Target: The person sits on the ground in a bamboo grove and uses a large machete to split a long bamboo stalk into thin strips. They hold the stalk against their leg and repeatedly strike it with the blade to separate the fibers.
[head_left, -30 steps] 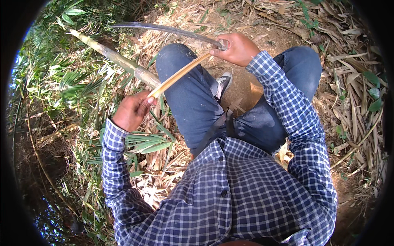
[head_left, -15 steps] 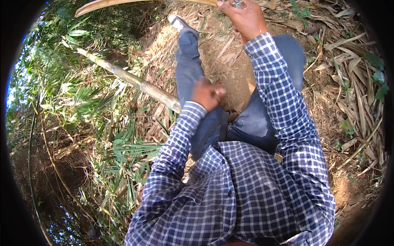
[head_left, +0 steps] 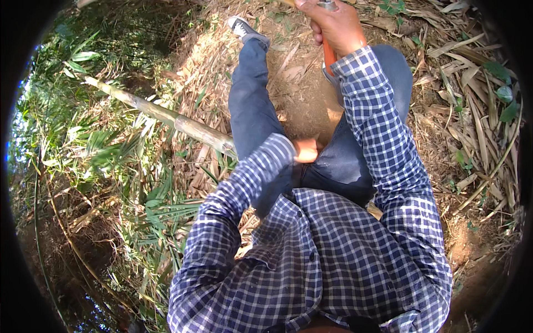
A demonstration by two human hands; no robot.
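Note:
My right hand [head_left: 333,25] is raised near the top edge, shut on the orange handle [head_left: 329,55] of a cutting tool. The tool's blade runs out of the picture. My left hand [head_left: 307,150] lies against my lap between my blue-trousered legs. The checked cuff hides most of it, so its grip cannot be made out. A long pale bamboo stalk [head_left: 166,116] lies slanted on the ground to my left, and its near end disappears behind my left sleeve.
Dry bamboo leaves and husks [head_left: 477,111] cover the brown ground on the right. Green leafy bamboo shoots [head_left: 111,150] crowd the left side. My left foot in a grey shoe [head_left: 241,25] stretches out toward the top.
My right hand has swung the tool upward, and the curved blade has left the picture. My left hand has moved from beside the stalk to my lap.

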